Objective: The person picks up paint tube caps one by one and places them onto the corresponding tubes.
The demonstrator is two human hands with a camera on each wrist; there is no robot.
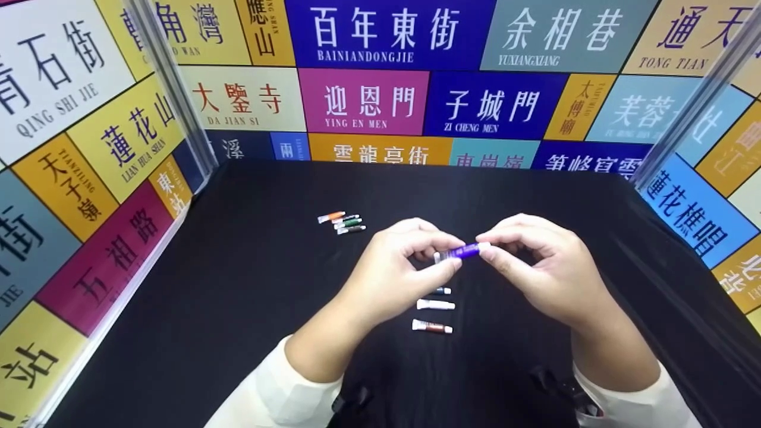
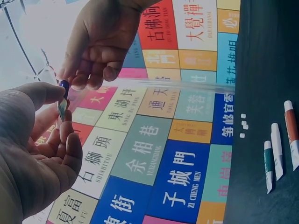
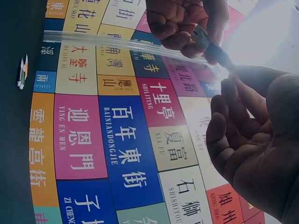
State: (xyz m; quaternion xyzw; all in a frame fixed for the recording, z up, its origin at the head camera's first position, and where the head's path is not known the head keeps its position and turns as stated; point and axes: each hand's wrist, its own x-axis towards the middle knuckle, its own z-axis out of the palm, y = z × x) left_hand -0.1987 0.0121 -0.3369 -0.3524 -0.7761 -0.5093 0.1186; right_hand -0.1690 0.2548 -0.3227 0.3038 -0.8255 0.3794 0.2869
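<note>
A small purple paint tube [image 1: 465, 251] is held up above the black table between both hands. My left hand [image 1: 389, 270] pinches its clear flat end between thumb and fingers. At the other end, the thumb and fingertips of my right hand [image 1: 550, 270] pinch the white cap. Below the hands lie a white paint tube [image 1: 436, 305], a reddish-brown paint tube [image 1: 432, 327] and a dark teal paint tube [image 1: 442, 291], the last partly hidden by the left hand. The left wrist view also shows the held tube [image 2: 62, 105] from the side.
Farther back on the left, an orange paint tube [image 1: 331, 217] lies beside a green one [image 1: 348, 223] and other dark ones. Several small white pieces [image 2: 243, 125] sit on the black cloth [image 1: 250, 267]. Sign-covered panels [image 1: 362, 101] enclose the table's back and sides.
</note>
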